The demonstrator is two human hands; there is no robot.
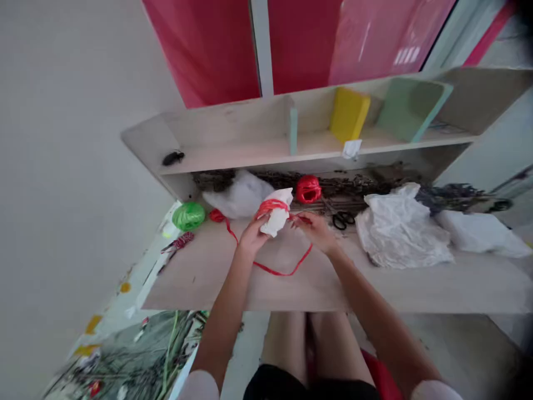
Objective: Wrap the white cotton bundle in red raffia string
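My left hand (252,236) is closed around a white wrapped bundle (277,213) held just above the wooden desk (291,278). Red plastic ribbon (272,206) is wound round the bundle's upper part. My right hand (317,229) pinches a strand of that red ribbon beside the bundle. The strand droops in a loop (287,271) onto the desk, and another length trails left to a small red clump (216,215). A red ribbon ball (308,189) lies just behind my hands.
A green ribbon ball (189,215) sits at the desk's left end. Black scissors (343,220), crumpled white wrapping (400,228) and dried stems (449,195) lie to the right. A shelf holds a yellow block (348,114). Plant cuttings (137,355) cover the floor lower left.
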